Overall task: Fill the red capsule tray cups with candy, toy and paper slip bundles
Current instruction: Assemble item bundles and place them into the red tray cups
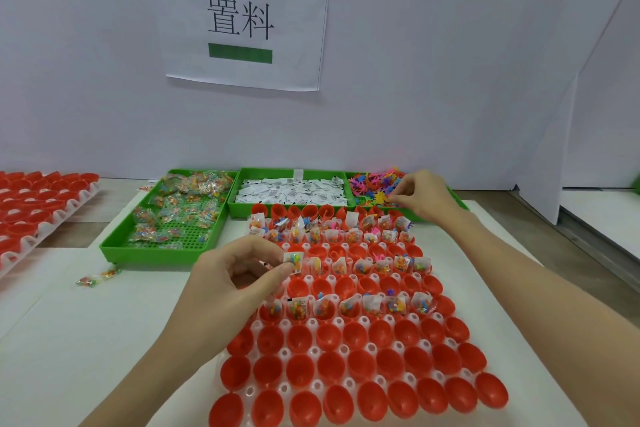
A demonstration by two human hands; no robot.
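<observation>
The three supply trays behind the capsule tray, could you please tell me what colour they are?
Bright green supply trays, seen best in the head view.

Red capsule cups (356,366), green perforated trays (152,250), multicoloured toys (372,184), white slips (291,192).

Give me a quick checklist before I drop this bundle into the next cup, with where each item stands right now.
1. Left hand pinches a clear candy packet with white paper slip: ok.
2. Toy included in that bundle: cannot tell.
3. Right hand at the green toy tray of colourful plastic figures, picking one: ok.
4. Empty red capsule cups left in the white holder tray: ok.
5. Green slip tray holding white paper slips stocked: ok.
</observation>
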